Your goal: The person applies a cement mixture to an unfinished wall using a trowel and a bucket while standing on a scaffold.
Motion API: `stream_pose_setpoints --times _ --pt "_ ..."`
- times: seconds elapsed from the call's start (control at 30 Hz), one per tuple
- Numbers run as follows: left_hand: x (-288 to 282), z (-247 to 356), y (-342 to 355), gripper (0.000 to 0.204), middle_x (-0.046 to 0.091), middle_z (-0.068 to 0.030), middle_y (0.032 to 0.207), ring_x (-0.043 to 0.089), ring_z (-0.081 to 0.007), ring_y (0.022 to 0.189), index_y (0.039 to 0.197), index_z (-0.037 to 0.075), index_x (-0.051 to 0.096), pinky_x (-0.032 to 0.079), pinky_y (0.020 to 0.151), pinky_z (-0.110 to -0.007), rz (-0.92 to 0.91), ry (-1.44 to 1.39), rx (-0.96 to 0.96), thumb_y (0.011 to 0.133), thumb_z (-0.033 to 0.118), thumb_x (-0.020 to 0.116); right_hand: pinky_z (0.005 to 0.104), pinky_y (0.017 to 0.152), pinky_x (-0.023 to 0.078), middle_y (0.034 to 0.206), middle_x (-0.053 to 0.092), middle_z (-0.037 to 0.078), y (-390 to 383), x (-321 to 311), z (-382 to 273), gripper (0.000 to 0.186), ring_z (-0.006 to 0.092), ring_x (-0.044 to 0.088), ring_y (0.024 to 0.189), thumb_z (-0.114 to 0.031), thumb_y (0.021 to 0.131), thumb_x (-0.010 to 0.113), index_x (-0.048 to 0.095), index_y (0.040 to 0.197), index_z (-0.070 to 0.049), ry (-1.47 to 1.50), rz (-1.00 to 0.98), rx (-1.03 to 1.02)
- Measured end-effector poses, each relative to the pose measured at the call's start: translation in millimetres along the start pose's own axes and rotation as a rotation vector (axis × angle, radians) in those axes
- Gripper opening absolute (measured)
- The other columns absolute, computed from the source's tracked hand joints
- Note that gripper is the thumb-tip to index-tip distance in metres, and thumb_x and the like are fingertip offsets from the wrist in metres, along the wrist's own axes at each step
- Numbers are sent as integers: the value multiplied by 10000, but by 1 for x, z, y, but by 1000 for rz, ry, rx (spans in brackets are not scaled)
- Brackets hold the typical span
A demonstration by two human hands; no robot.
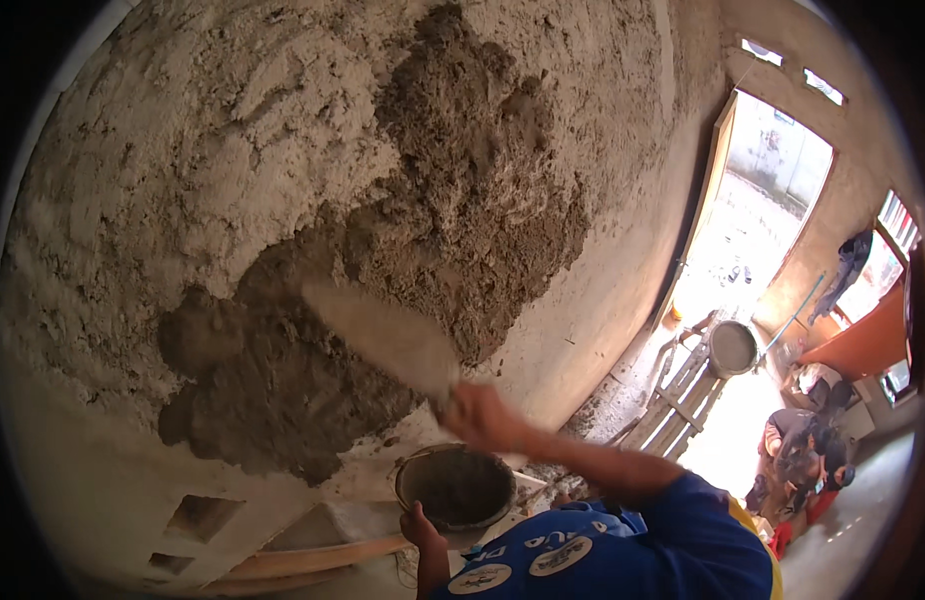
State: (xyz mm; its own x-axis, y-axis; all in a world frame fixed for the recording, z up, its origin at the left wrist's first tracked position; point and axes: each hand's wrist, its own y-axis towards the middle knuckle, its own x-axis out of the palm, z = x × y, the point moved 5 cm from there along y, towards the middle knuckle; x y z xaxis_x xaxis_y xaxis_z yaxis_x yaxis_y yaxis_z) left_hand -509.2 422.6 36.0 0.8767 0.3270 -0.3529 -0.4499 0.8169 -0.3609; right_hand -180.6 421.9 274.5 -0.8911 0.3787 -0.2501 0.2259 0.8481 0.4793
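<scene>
My right hand is closed round the handle of a plastering trowel, whose long blade lies against or just in front of the wall. Dark wet mortar covers an irregular patch of that wall, from high up down to the lower left. Below the patch, my left hand grips the rim of a black bucket, with its thumb over the edge. Grey mortar shows inside the bucket. The blade is a little blurred, so its contact with the mortar is hard to judge.
Rough, paler plaster surrounds the wet patch. Wooden planks lie at the lower left. To the right, another mortar bucket stands by a slatted wooden pallet, near an open doorway. People are grouped at the far right.
</scene>
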Motion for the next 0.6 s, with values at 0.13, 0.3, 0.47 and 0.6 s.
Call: stream_pose_setpoints --times 0.13,0.3,0.47,0.6 --pt "-12 -10 -8 490 571 -192 1131 588 -316 972 1180 -62 532 488 777 -435 8 -47 -60 865 290 661 314 476 500 671 588 102 -5 -19 33 166 168 589 559 -191 927 517 523 907 -27 413 193 483" --pt "-22 -5 -39 471 581 -193 1085 594 -323 958 1141 -70 542 487 803 -450 83 -60 -92 851 283 655 305 484 470 737 493 43 104 -86 69 188 146 482 574 -204 919 566 457 1008 -80 1314 856 416" --pt "-41 -22 -38 474 588 -206 1036 599 -325 926 1081 -82 570 478 767 -449 56 218 -23 832 315 641 352 529 494 805 488 65 197 -85 -32 153 172 490 614 -157 915 557 458 1002 -81 1647 939 343" --pt "-65 -60 -19 483 592 -215 986 600 -323 890 1024 -85 593 466 743 -453 -5 419 216 813 347 645 372 561 513 796 481 74 216 -84 -102 165 174 489 619 -132 918 531 433 1019 -48 1666 747 198"
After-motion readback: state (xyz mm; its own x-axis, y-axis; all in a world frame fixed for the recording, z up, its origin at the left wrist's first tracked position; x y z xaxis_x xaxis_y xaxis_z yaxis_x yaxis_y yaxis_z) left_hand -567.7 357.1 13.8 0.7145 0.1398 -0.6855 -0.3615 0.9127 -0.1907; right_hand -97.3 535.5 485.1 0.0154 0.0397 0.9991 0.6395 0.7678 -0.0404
